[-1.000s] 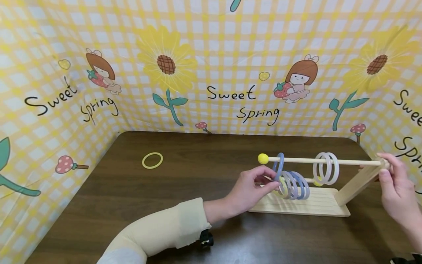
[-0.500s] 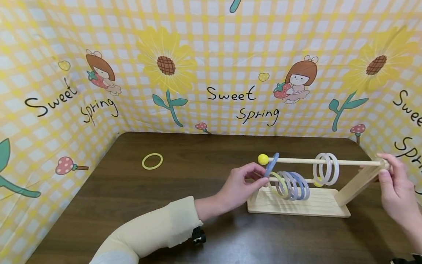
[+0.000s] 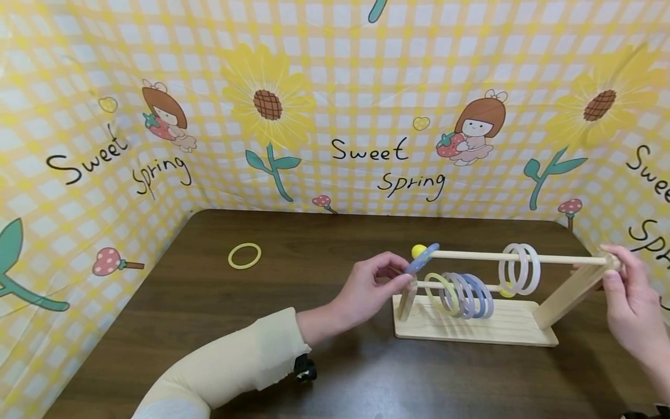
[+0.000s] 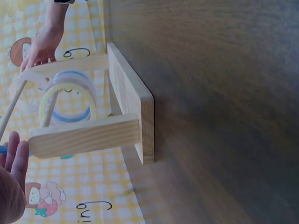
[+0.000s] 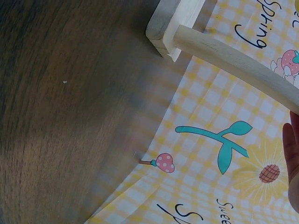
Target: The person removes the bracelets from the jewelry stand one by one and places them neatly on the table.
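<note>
My left hand (image 3: 369, 288) pinches a blue bangle-like ring (image 3: 423, 259) between thumb and fingertips. That ring leans at the yellow ball (image 3: 418, 251) on the left end of the upper rod (image 3: 471, 255); whether it still encircles the rod, I cannot tell. Farther right, white rings (image 3: 518, 269) hang on the same rod. The lower rod carries several rings, a yellow one (image 3: 441, 295) leftmost, then purple and blue. My right hand (image 3: 633, 299) grips the top of the tall right post (image 3: 573, 291) of the wooden stand. In the left wrist view, the short post (image 4: 84, 136) stands beside my left fingers.
A loose yellow ring (image 3: 244, 256) lies flat on the dark wooden table (image 3: 173, 302), well to the left of the stand. The stand's base (image 3: 473, 326) rests on the table. A checked cloth (image 3: 356, 105) rises behind and at both sides.
My left hand has drawn the blue ring leftward along the upper rod to the ball, and the ring tilts more. The right hand keeps its grip on the post.
</note>
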A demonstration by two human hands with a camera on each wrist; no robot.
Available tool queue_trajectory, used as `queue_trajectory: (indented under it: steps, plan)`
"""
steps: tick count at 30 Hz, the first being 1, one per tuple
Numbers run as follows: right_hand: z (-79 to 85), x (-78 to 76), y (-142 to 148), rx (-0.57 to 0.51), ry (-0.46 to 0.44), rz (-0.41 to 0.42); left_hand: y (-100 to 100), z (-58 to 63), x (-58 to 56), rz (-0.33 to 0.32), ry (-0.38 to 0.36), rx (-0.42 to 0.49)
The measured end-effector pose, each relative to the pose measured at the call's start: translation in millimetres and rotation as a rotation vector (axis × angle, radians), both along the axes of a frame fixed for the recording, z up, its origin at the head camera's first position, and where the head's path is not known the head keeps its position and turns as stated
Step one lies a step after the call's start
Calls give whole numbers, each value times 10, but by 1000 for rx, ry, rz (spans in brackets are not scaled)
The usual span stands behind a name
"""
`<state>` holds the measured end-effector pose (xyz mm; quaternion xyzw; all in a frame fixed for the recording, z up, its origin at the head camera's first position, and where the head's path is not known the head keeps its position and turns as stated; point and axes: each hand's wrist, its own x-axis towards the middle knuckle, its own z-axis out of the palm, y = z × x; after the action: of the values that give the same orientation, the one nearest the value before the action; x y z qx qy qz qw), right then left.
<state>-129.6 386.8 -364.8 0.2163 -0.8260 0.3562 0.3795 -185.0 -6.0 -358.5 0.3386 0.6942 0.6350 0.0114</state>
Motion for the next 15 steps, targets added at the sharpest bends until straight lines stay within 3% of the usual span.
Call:
queue_trajectory:
  steps: [7,15]
  plan:
    - [-10,-15,8,-6,3,13,-118,32,-53,49,17,51]
    - [-16,-15,7,-11,-1,2,-353,-52,-138,191,54,69]
